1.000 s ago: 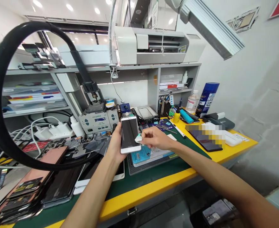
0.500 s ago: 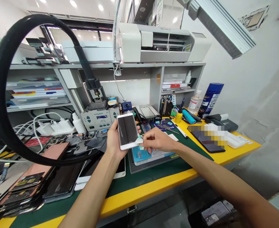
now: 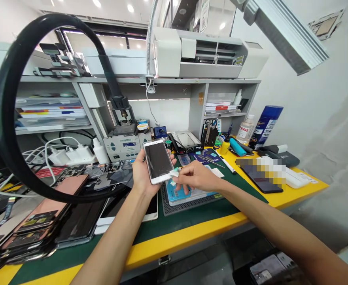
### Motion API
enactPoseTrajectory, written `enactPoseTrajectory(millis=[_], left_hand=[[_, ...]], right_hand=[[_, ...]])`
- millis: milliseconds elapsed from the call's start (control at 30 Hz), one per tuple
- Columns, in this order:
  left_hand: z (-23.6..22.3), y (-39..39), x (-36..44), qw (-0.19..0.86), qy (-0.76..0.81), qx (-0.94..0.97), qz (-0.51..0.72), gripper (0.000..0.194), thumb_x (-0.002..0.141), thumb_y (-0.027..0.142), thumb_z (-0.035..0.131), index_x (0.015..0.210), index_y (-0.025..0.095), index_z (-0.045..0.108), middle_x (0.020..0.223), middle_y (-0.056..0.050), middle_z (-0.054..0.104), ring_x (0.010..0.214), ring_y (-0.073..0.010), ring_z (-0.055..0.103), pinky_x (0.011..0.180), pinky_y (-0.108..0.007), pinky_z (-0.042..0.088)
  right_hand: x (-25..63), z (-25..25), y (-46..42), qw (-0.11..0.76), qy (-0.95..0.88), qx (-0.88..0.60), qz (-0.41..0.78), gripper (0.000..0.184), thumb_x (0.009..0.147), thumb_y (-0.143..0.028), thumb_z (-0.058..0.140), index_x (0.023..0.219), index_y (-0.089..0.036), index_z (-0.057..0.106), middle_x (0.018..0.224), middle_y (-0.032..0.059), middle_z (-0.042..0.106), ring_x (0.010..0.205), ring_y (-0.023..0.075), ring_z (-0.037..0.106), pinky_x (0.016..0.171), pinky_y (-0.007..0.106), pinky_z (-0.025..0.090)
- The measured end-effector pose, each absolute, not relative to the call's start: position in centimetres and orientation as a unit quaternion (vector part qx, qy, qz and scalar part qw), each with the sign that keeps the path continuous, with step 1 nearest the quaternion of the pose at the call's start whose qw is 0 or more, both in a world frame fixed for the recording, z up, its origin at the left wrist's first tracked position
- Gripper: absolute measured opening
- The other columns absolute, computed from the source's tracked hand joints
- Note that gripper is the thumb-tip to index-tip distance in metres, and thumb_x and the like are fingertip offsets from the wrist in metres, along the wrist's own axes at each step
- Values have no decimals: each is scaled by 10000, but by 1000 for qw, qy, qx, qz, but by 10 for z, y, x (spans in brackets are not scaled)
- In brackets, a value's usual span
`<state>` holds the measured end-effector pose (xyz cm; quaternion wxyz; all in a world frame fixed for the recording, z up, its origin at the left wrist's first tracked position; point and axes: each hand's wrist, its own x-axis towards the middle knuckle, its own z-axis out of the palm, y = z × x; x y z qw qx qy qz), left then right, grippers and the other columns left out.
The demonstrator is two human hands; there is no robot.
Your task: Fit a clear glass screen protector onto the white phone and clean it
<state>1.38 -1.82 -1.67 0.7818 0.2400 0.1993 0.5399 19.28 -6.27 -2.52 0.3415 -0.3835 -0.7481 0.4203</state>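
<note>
"Left hand (image 3: 141,178): what is its state?"

"Curled around the edges of the white phone (image 3: 157,160), gripping it. The phone is raised above the green mat (image 3: 239,198), tilted, screen up."

"And the right hand (image 3: 196,175)?"

"Thumb and fingertips pinch a small white-and-green piece (image 3: 174,173) at the phone's lower right corner. Contact there cannot be confirmed."

"Probable faults?"

"A loosened left grip could let the phone fall. Excess sideways force from the right hand could twist it free; grit under the piece could scratch the screen."

"Containers, left to right?"

"Clear trays (image 3: 51,112): flat, sheet-like items. White bottle (image 3: 100,153): opaque, contents unknown. Black tool holder (image 3: 209,136): upright tools. Clear bottle (image 3: 245,130): labelled, fill level unreadable."
</note>
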Motion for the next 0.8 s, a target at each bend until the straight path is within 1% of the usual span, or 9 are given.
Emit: enactPoseTrajectory(millis=[133,333,567,800], left_hand=[[-17,-18,14,784,198,232,540,597,995,479,302,1163,24,651,1002,-208,733,847,-311,740,797,-511,603],[-15,-20,14,781,200,230,546,591,995,472,293,1133,34,666,962,-187,739,767,-281,736,786,-511,603],[-15,-21,14,780,194,242,544,583,996,483,294,1139,55,662,934,-167,738,792,-294,740,767,-511,607],[-16,-23,15,773,197,260,544,579,986,491,325,1161,51,659,973,-180,740,827,-299,743,740,-470,619]], right_hand=[[193,-26,-63,335,-753,-388,412,411,875,-498,674,702,-138,774,538,26,661,449,100,497,480,225,401],[190,-29,-62,336,-755,-385,411,425,866,-519,678,698,-140,771,563,33,682,440,103,536,451,217,414],[189,-32,-63,319,-758,-388,417,407,868,-514,679,737,-144,788,537,22,672,424,100,540,450,210,429],[188,-31,-62,323,-760,-383,414,432,865,-502,678,611,-159,745,590,48,704,474,126,585,471,230,457]])
